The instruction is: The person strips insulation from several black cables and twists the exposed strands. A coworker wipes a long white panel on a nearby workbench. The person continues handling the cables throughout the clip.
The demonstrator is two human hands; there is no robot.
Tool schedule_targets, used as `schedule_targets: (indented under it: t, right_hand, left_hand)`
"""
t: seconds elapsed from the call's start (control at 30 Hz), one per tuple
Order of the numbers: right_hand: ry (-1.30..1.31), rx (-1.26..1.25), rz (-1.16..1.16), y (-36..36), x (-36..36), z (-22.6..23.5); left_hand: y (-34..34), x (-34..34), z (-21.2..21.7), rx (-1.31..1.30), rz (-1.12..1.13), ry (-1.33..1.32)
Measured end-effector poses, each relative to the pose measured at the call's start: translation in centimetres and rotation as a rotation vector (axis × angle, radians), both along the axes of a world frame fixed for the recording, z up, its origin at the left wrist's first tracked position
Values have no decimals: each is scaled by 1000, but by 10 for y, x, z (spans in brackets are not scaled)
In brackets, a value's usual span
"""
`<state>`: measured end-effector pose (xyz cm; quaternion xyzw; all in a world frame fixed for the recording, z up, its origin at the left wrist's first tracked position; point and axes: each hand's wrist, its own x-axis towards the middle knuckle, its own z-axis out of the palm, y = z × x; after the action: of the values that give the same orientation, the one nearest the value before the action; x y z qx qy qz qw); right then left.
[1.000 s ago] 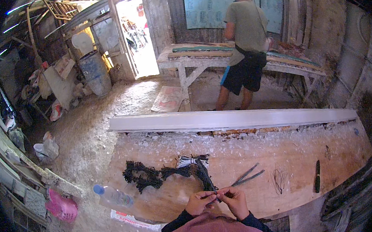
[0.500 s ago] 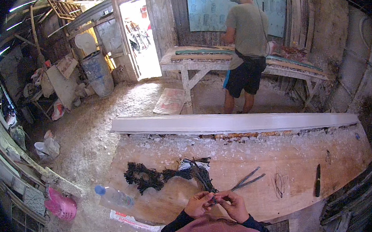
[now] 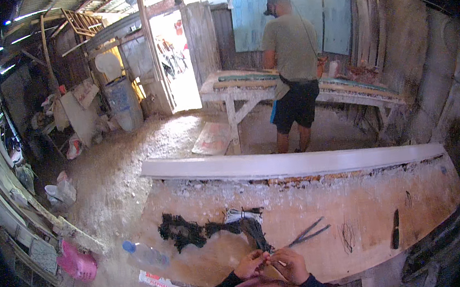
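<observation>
Close in front of me, my left hand [image 3: 251, 265] and my right hand [image 3: 290, 265] meet at the near end of a bundle of dark strands [image 3: 254, 232]. Fingertips of both hands pinch together there, and the exact grip is partly hidden. The bundle stretches away from my fingers across the wooden tabletop [image 3: 296, 203]. Beyond it lie white strands [image 3: 242, 214] and a tangled heap of black strands [image 3: 180, 232]. Just right of my hands rest two dark narrow strips [image 3: 309, 231], spread in a V.
A long white moulding [image 3: 293, 162] lines the table's far edge. Rightward lie a thin wire coil [image 3: 348, 237] and a dark slender tool [image 3: 395, 230]. A plastic bottle [image 3: 145, 255] is at the left edge. Another person [image 3: 290, 54] stands at a far workbench [image 3: 219, 93].
The whole scene sits lower in the picture, as my view has tilted up. My hands stay together at the bundle's end. The other person has shifted slightly left.
</observation>
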<state>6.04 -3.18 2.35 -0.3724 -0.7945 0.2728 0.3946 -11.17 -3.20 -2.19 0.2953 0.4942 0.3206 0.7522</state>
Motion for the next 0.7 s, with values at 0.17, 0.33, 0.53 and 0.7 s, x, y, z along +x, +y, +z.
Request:
schedule_targets:
  t: [0.17, 0.33, 0.53, 0.7]
  right_hand:
    - [606, -651, -72, -8, -15, -3]
    - [802, -991, 102, -1, -14, -13]
    - [863, -1110, 85, -1, -13, -17]
    - [556, -662, -126, -9, -17, -16]
  left_hand:
    - [-1, 7, -9, 115, 250, -374]
    - [-5, 6, -7, 323, 243, -391]
    - [-6, 5, 3, 420, 181, -42]
    - [-7, 0, 5, 406, 121, -77]
